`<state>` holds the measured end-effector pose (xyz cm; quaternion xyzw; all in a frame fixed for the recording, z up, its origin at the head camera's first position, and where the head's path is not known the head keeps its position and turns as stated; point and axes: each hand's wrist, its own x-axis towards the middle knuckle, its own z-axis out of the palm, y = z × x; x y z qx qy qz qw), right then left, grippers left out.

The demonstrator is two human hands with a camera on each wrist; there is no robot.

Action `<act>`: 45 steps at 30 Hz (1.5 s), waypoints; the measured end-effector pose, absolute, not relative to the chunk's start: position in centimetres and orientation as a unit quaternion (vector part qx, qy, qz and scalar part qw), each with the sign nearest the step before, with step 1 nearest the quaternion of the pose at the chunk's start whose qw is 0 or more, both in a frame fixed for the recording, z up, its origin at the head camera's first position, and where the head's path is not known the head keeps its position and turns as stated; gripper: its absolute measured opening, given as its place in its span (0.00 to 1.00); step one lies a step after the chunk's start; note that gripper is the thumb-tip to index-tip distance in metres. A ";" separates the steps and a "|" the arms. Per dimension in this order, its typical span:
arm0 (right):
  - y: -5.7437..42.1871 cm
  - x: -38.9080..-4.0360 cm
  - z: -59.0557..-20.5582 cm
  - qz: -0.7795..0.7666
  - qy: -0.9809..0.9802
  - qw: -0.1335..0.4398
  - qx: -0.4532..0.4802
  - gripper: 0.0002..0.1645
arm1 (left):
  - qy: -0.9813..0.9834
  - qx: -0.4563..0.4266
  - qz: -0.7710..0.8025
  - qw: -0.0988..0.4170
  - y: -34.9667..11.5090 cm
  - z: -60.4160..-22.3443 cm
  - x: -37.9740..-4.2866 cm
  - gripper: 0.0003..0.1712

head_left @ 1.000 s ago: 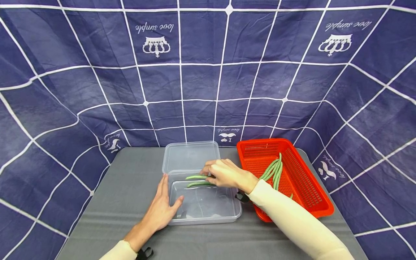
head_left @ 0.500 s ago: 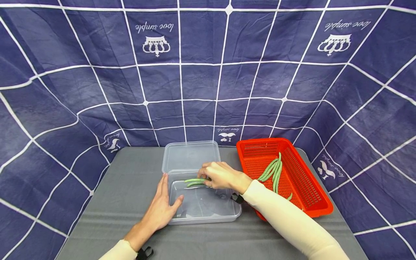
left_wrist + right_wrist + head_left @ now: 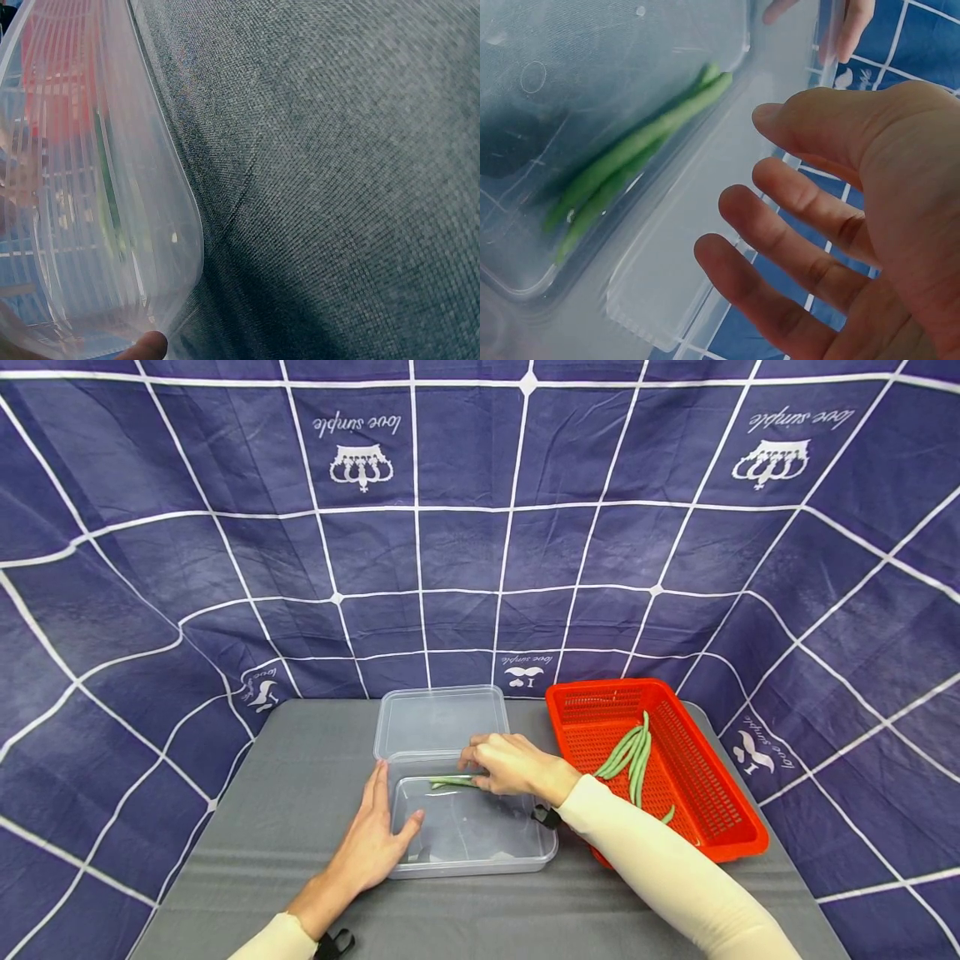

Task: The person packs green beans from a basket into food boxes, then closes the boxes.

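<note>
Two green beans (image 3: 641,146) lie side by side on the floor of a clear plastic container (image 3: 472,867), along its far wall. Over them is my right hand (image 3: 517,767), its fingers spread and relaxed with nothing between them, as the right wrist view shows. My left hand (image 3: 369,839) rests against the container's left side, fingers stretched along the edge and thumb over the near corner. In the left wrist view only a fingertip (image 3: 150,346) shows at the container's wall, and the beans appear blurred through the plastic.
A clear lid (image 3: 442,722) lies flat behind the container. To the right stands a red slotted basket (image 3: 731,814) with several green beans (image 3: 637,756) inside. Grey cloth (image 3: 300,777) covers the table, and blue checked fabric (image 3: 465,552) hangs around its back and sides.
My right hand moved slightly left and lowered the two beans together, then let go of them onto the container's floor. The left hand stayed in place.
</note>
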<state>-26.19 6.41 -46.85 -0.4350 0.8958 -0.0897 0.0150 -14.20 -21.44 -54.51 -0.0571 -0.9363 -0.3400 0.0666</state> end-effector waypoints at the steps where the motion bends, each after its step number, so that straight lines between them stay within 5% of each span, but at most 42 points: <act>1: 6.5 -26.2 -46.8 -0.090 0.897 0.014 -0.433 0.16 | -0.935 -0.060 -0.343 0.073 -21.4 -54.6 -14.2 0.64; 6: 6.9 -26.1 -46.4 -0.093 0.897 0.006 -0.431 0.17 | -0.929 -0.077 -0.345 0.110 -21.5 -55.5 -14.3 0.65; 14: 7.7 -25.9 -45.8 -0.100 0.901 0.000 -0.421 0.18 | -0.940 -0.052 -0.332 0.052 -21.3 -54.0 -13.9 0.64; 45: 17.5 -25.9 -43.7 -0.142 0.917 -0.077 -0.365 0.19 | -0.938 -0.050 -0.339 0.048 -21.1 -54.0 -13.9 0.63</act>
